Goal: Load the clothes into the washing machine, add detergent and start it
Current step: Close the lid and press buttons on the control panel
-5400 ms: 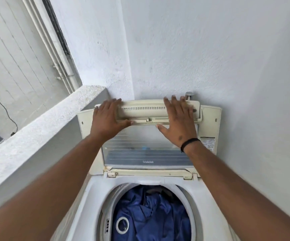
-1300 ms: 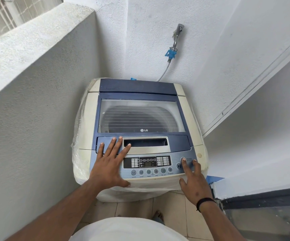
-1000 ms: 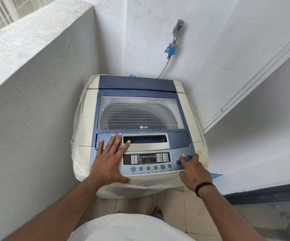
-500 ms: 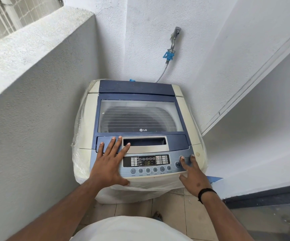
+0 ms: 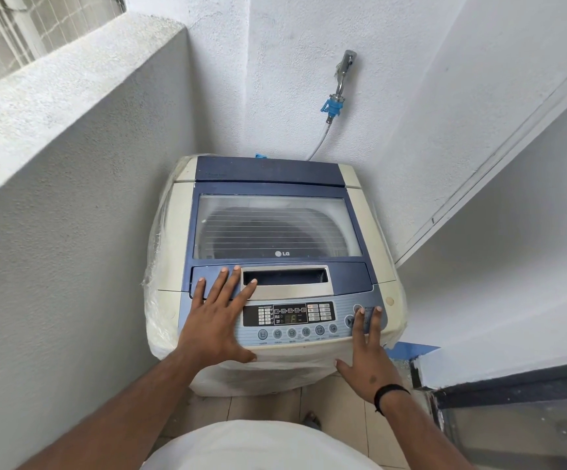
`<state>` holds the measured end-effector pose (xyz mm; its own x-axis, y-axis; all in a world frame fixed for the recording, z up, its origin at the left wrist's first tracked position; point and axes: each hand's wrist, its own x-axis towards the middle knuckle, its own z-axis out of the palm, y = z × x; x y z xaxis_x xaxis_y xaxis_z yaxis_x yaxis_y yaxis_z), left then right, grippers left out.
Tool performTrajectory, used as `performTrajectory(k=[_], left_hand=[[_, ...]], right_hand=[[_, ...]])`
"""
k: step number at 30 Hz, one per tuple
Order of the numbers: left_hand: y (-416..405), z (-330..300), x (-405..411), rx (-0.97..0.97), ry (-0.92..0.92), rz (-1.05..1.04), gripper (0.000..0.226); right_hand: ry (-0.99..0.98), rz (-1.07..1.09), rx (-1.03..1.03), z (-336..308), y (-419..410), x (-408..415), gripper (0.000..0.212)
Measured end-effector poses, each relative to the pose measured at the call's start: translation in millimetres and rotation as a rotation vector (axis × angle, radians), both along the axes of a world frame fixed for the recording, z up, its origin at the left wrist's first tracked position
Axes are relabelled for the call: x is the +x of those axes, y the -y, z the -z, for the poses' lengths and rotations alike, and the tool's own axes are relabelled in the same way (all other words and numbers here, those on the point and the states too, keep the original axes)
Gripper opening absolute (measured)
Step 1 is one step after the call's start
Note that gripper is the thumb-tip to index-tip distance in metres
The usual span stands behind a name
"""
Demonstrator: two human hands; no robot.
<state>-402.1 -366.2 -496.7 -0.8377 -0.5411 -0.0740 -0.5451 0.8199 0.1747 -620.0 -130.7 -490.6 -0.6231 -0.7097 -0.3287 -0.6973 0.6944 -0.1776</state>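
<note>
I see washing machine (image 5: 275,259) in corner, lid (image 5: 277,228) down. My left hand (image 5: 216,320) flat, fingers straight, bracing lid front. My right hand (image 5: 368,359) spread, fingertips (image 5: 362,312) on power/start buttons (image 5: 351,320), likely starting cycle.

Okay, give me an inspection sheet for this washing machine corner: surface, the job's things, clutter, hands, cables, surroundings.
Surface: washing machine top; lid closed, dark drum dimly visible through its window.
Job's things: control panel display lit; clothes and detergent not visible.
Clutter: nothing seen on the top; clear plastic wrap clings to the machine's left side.
Hands: left hand lies flat across the lid's front edge and panel; right hand has straight fingers on the buttons at the panel's right end.
Cables: hose runs from the wall tap down behind the machine.
Surroundings: white textured walls, low parapet at left, tiled floor.
</note>
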Motion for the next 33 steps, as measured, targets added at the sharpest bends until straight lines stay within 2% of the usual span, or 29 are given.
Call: performTrajectory(k=[15, 18, 22, 26, 33], left_hand=[[-0.8, -2.8, 0.4, 0.016, -0.009, -0.004, 0.138], [-0.7, -3.0, 0.6, 0.016, -0.008, -0.003, 0.138], [-0.7, -3.3, 0.5, 0.015, -0.003, -0.005, 0.138], [-1.2, -3.5, 1.1, 0.013, -0.01, -0.005, 0.138], [-1.6, -3.4, 1.2, 0.009, -0.007, -0.009, 0.138]], right_hand=[[-0.02, 0.005, -0.023, 1.3, 0.6, 2.1, 0.118], [0.0, 0.043, -0.034, -5.4, 3.1, 4.3, 0.106], [-0.021, 0.099, -0.115, -15.8, 6.0, 19.6, 0.079], [-0.13, -0.028, -0.216, -15.7, 7.3, 46.6, 0.061], [-0.126, -0.318, -0.216, -9.1, 26.3, 87.1, 0.068]])
